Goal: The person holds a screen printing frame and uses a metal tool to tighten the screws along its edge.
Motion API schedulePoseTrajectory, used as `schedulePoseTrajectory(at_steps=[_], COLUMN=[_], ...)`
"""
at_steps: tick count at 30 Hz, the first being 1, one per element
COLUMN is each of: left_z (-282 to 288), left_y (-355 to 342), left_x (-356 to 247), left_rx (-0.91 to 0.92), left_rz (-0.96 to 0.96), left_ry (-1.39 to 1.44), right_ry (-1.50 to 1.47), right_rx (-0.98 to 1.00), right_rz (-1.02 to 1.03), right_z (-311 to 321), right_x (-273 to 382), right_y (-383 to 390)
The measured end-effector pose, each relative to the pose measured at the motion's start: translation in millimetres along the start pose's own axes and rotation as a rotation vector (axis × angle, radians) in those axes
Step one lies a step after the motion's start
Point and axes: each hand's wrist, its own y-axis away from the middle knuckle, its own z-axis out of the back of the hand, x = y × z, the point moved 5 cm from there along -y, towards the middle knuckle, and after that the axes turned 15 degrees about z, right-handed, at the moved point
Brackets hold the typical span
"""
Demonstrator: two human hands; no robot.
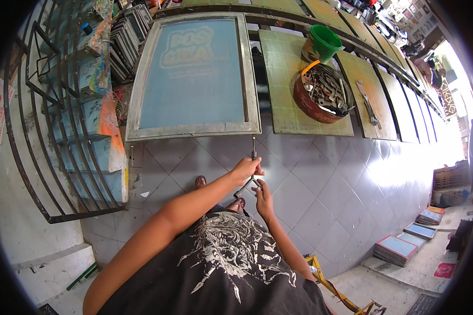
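Note:
My left hand (247, 169) grips a metal Y-shaped socket wrench (243, 190) at the lower end of a threaded rod (253, 140) under the near edge of a framed screen-printing mesh (192, 89). My right hand (264, 198) is just below and right, its fingertips closed on another arm of the wrench. The pale blue mesh bears a faint design and sits in a light metal frame. The wrench's fit on the rod is partly hidden by my fingers.
Greenish boards (278, 73) run along the rail rightward, carrying a green bucket (320, 39), a round tin of metal parts (323, 92) and loose tools (369, 107). A black rack (63, 152) stands left; stacked small screens (395, 247) lie lower right, near a yellow metal object (320, 278).

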Motion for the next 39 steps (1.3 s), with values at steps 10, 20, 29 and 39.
schedulePoseTrajectory(at_steps=[10,20,29,39], left_z=[-9.8,-10.9,-20.5,-18.0], left_y=[-16.2,-12.5,-11.1,-18.7], left_x=[-2.0,-11.2,-13.8,-10.1], left_rx=[0.165,0.327,0.206,0.100], left_rz=[0.103,0.279,0.220,0.204], left_ry=[0.362,0.385,0.379,0.302], right_ry=[-0.303,0.060,0.740,0.587], right_rx=[0.450,0.253,0.141,-0.227], right_rz=[-0.154,0.142,0.202,0.305], right_z=[-56.2,10.3,6.7,32.6], right_x=[10.8,90.8,114.8,92.1], right_y=[1.3,-0.3,4.5,-4.9])
